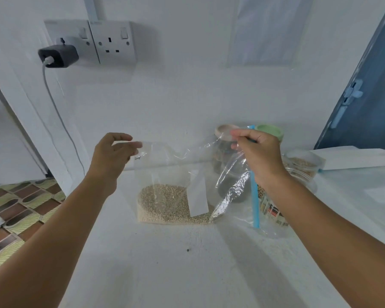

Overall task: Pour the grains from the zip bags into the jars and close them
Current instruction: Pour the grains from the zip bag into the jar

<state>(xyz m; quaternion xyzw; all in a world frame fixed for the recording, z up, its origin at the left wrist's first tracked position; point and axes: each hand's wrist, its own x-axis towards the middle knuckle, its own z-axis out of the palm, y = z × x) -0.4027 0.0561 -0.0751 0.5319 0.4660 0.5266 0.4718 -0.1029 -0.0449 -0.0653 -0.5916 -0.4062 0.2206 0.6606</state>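
- On the white bench (187, 263), close to the wall, a clear zip bag (173, 174) stands upright with its base resting on the surface; both hands are at its top edge, so the step in hand looks like opening the bag before any pouring.
- The left hand (111, 154) has its fingers (129, 145) curled onto the bag's upper left corner, pinching the plastic; the right hand (257, 152) has its fingers clamped on the bag's blue zip strip (255, 203), which hangs loose down past the wrist, so the mouth seems partly pulled apart.
- The grain (167, 203) is pale and fine, heaped in the bottom of the bag; a white label (198, 196) sits on the front; the plastic is thin, creased and floppy, likely to sag once lifted.
- Behind the right hand stand a jar with a pale pink lid (226, 132) and a jar with a green lid (270, 131), both lids on; a further open jar (302, 165) at the right already holds grain.
- Next, a jar probably has to be brought forward and uncovered, then the bag lifted and tipped with its mouth over the opening; spilling over the rim is the risk.
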